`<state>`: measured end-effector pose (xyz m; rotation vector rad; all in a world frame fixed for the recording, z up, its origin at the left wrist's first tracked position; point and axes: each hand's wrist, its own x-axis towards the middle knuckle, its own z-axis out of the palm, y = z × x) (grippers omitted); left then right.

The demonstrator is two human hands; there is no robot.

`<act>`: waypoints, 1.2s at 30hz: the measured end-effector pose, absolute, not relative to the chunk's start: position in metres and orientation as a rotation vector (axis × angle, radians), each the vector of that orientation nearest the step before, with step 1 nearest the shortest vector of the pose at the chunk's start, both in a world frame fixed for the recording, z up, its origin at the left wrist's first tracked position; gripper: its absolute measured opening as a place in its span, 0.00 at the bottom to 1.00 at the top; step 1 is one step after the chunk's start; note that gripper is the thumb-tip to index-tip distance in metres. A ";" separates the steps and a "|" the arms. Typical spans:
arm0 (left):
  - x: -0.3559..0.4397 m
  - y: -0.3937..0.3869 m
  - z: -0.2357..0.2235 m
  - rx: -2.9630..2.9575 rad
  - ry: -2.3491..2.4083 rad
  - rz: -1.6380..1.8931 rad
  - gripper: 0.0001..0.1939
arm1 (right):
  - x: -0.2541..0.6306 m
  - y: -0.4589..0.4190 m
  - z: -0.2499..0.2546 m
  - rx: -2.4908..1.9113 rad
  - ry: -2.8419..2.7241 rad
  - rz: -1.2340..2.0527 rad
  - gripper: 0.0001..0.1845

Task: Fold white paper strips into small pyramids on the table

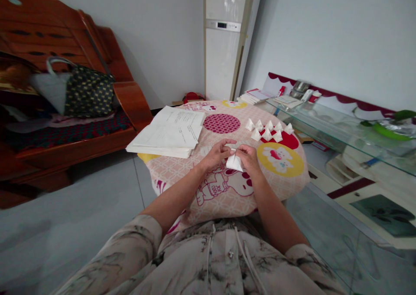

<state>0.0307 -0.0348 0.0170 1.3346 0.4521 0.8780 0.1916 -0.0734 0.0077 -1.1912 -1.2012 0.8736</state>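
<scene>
Here, folded white paper [234, 164] sits between my left hand [220, 153] and right hand [248, 157], inside the table's [224, 210] near edge, widening toward me; both hands' fingertips pinch its upper end, right overlapping more

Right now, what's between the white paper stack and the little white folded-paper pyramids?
Just pink tablecloth with its magenta spotted oval, between the stack and the pyramids, in the head view.

On my feed the folded piece [234, 163], the pyramids [267, 134] near the right edge of the matt tablecloth [177, 170] and the stack [167, 132] at its left edge look like matt paper. I see smooth, reflective glass in the shelf [344, 128] past the right edge and glossy wood in the settee [131, 96].
</scene>
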 end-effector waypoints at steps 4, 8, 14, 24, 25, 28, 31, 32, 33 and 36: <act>0.031 -0.032 0.017 1.300 0.490 0.945 0.36 | 0.190 -0.077 0.012 -1.133 -1.162 0.870 0.15; 0.030 -0.030 0.018 1.290 0.536 1.134 0.33 | 0.191 -0.075 0.014 -1.114 -0.973 0.851 0.17; 0.026 -0.026 0.018 1.304 0.594 1.286 0.31 | 0.196 -0.074 0.006 -1.253 -0.966 1.176 0.26; 0.027 -0.029 0.019 1.327 0.562 1.215 0.20 | 0.197 -0.078 0.009 -1.053 -1.005 1.229 0.22; 0.027 -0.029 0.018 1.336 0.569 1.217 0.18 | 0.197 -0.078 0.008 -1.050 -1.012 1.216 0.22; 0.028 -0.026 0.016 1.391 0.575 1.231 0.16 | 0.198 -0.078 0.007 -1.039 -1.029 1.187 0.26; 0.026 -0.025 0.014 1.494 0.580 1.225 0.15 | 0.197 -0.077 0.006 -1.027 -1.047 1.168 0.27; 0.026 -0.025 0.015 1.546 0.597 1.235 0.14 | 0.197 -0.077 0.005 -1.026 -1.051 1.163 0.26; 0.025 -0.025 0.016 1.607 0.623 1.258 0.12 | 0.197 -0.077 0.005 -1.027 -1.051 1.157 0.26; 0.023 -0.026 0.019 1.761 0.698 1.372 0.05 | 0.197 -0.076 0.004 -1.029 -1.025 1.139 0.23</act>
